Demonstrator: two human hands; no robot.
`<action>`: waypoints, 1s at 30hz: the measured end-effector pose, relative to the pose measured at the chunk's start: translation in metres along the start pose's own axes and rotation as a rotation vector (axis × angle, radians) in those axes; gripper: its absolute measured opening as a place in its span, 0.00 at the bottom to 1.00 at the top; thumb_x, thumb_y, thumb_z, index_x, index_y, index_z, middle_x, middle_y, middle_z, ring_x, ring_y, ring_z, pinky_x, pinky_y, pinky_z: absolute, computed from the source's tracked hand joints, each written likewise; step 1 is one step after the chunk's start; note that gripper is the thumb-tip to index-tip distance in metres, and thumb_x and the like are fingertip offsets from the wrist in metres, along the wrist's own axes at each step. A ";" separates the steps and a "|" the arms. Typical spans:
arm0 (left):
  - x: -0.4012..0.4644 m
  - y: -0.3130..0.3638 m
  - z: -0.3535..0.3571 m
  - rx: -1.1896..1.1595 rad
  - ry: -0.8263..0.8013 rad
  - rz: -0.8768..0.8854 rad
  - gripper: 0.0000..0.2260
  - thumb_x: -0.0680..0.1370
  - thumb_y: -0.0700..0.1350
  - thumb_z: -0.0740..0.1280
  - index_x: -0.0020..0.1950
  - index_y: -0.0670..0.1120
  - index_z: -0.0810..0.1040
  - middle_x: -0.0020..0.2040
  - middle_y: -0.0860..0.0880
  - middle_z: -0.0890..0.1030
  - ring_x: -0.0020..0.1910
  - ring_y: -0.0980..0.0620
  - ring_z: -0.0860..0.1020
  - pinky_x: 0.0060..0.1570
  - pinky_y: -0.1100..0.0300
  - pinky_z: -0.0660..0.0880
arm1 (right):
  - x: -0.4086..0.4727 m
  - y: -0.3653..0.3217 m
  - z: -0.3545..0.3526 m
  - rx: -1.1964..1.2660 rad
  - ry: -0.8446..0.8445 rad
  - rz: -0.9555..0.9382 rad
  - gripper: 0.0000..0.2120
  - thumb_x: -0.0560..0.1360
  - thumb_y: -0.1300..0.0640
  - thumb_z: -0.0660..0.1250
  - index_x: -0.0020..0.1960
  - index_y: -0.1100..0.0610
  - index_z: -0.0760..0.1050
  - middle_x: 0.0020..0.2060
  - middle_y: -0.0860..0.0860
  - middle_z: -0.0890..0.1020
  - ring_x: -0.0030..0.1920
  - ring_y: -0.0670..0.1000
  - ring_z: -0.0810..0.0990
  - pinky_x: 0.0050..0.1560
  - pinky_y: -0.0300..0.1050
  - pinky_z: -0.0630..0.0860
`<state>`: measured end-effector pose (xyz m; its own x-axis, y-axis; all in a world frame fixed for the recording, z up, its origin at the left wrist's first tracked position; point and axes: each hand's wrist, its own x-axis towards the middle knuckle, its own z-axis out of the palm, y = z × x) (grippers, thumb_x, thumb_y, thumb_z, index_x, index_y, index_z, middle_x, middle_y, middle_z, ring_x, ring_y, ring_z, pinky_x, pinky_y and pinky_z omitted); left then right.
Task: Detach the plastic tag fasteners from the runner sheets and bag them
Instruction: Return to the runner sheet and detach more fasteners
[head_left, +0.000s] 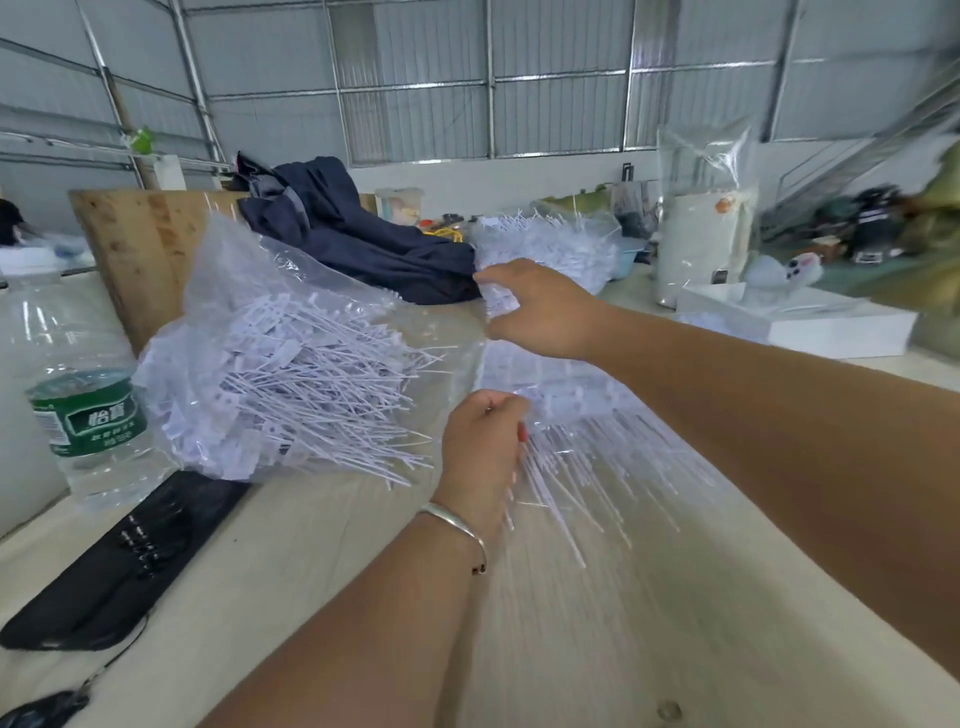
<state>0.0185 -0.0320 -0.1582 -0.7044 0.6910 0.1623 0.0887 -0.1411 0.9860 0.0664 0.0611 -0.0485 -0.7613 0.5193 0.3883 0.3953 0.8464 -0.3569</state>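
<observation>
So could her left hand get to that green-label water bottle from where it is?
Probably yes, but not straight across. The left hand is busy gripping a runner sheet, and the bag of fasteners sits between it and the water bottle; she'd let go and reach round.

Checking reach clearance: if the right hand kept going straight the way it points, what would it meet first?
Probably the dark blue garment just beyond the right hand; depth is uncertain.

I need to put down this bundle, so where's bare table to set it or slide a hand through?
Bare table lies in front, between the two forearms, and toward the near right. A smaller patch sits between the black case and the left hand. Crowded: the bag of fasteners, water bottle, dark garment and far fastener pile.
</observation>
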 end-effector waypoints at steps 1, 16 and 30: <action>0.000 -0.001 -0.001 0.012 -0.012 -0.006 0.09 0.73 0.40 0.67 0.32 0.45 0.74 0.25 0.49 0.71 0.23 0.52 0.67 0.29 0.61 0.65 | -0.012 0.010 -0.008 0.001 0.010 0.022 0.26 0.76 0.57 0.66 0.73 0.53 0.67 0.70 0.54 0.68 0.69 0.53 0.67 0.63 0.43 0.65; -0.015 -0.003 0.005 0.751 -0.128 0.239 0.17 0.71 0.48 0.69 0.27 0.41 0.71 0.25 0.44 0.66 0.26 0.52 0.66 0.32 0.58 0.67 | -0.142 0.086 0.020 -0.320 0.038 0.091 0.09 0.71 0.59 0.61 0.32 0.58 0.69 0.31 0.53 0.77 0.36 0.54 0.74 0.35 0.42 0.64; -0.018 -0.009 0.016 1.114 -0.127 0.389 0.14 0.78 0.49 0.61 0.59 0.44 0.75 0.60 0.47 0.76 0.63 0.45 0.71 0.60 0.52 0.71 | -0.131 0.105 0.042 -0.319 -0.067 0.042 0.26 0.82 0.42 0.47 0.77 0.52 0.58 0.76 0.50 0.62 0.77 0.49 0.57 0.76 0.49 0.54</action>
<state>0.0410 -0.0317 -0.1698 -0.4253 0.8121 0.3994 0.8897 0.2941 0.3492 0.1859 0.0767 -0.1729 -0.7691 0.5544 0.3180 0.5598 0.8244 -0.0833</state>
